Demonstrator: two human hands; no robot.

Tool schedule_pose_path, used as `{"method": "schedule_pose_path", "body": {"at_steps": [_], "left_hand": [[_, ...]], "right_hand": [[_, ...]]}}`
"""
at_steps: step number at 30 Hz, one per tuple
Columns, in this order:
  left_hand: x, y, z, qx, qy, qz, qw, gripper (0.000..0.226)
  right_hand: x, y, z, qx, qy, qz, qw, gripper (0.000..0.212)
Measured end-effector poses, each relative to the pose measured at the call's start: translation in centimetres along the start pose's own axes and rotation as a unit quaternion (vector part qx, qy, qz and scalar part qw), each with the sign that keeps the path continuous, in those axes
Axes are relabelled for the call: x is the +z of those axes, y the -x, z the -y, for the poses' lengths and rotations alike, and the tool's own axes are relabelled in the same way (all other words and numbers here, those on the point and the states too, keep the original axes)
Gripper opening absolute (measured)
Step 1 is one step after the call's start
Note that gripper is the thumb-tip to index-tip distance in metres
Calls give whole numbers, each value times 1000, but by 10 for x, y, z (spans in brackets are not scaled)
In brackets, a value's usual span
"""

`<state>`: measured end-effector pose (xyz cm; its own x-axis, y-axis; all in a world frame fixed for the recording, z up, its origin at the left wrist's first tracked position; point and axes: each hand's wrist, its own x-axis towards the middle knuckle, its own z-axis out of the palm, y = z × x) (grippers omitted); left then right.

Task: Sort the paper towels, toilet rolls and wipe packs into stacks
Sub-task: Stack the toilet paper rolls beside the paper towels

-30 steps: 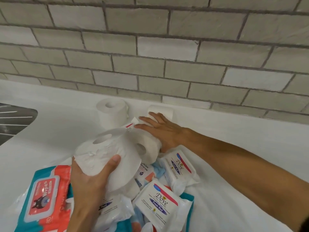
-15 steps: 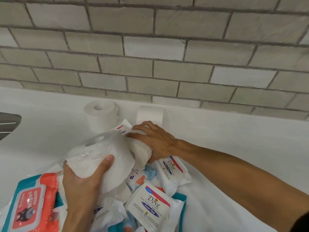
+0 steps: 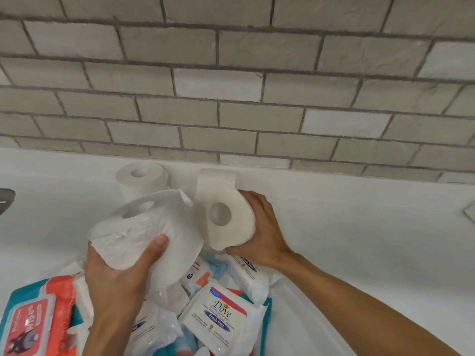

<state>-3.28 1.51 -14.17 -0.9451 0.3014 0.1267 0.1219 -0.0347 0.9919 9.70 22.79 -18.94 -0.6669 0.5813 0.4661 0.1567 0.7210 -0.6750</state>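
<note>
Toilet roll (image 3: 232, 222) lifted, gripped by right hand (image 3: 263, 233); left hand (image 3: 115, 281) clamps paper towel (image 3: 164, 222) over white counter (image 3: 359, 240).

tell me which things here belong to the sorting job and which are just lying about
Part of the job:
large roll, gripped by the left hand
smaller roll, gripped by the right hand
upright roll and second roll by the wall
Dove pack
red wipes pack

Just there:
sink edge
tiled wall

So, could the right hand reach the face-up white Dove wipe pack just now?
Probably not yet: the right hand grips a white toilet roll, though the Dove pack lies uncovered nearby.
</note>
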Motion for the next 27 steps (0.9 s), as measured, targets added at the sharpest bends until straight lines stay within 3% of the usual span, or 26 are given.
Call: {"method": "schedule_pose_path", "body": {"at_steps": [3, 8, 13, 20, 27], "left_hand": [[14, 6, -8, 22, 8, 25, 999, 89], [41, 21, -23, 71, -17, 109, 991, 110], [73, 39, -39, 109, -29, 205, 972, 107], [123, 64, -69, 184, -44, 338, 922, 90], [178, 80, -85, 247, -87, 428, 865, 104]], "right_hand": [[-20, 9, 3, 29, -33, -37, 998, 105], [-71, 33, 12, 58, -71, -108, 990, 91], [-120, 65, 2, 121, -95, -172, 973, 97], [-193, 100, -16, 179, -92, -253, 946, 95], [-246, 130, -44, 246, -81, -290, 921, 88]]}}
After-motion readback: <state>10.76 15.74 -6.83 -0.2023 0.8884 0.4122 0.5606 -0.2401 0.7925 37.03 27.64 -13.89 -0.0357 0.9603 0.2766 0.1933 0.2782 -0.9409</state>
